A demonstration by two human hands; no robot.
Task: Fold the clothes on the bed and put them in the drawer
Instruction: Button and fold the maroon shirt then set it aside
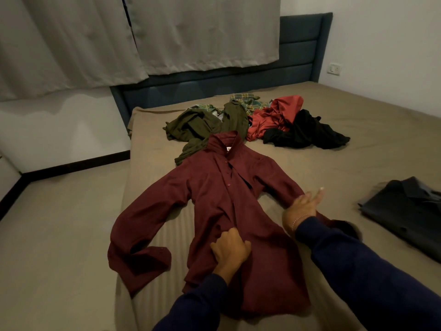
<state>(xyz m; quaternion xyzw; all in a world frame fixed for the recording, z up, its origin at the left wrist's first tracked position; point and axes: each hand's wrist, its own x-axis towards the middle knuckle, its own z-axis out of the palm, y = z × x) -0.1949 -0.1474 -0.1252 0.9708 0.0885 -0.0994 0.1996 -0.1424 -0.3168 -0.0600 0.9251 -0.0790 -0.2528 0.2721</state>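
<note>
A maroon button-up shirt (214,201) lies face up and spread out on the bed (358,149), sleeves out to both sides. My left hand (230,249) presses on the shirt's front near the button placket, fingers curled into the cloth. My right hand (301,207) lies with straight fingers on the shirt's right sleeve. A heap of unfolded clothes lies farther back: an olive garment (202,127), a green plaid one (248,101), a red one (272,118) and a black one (307,132). A folded dark shirt (405,209) sits at the right.
The blue padded headboard (303,53) stands behind the bed under grey curtains (119,39). The bed's left edge drops to the floor (55,223). A wall socket (334,68) is at the right. No drawer is in view.
</note>
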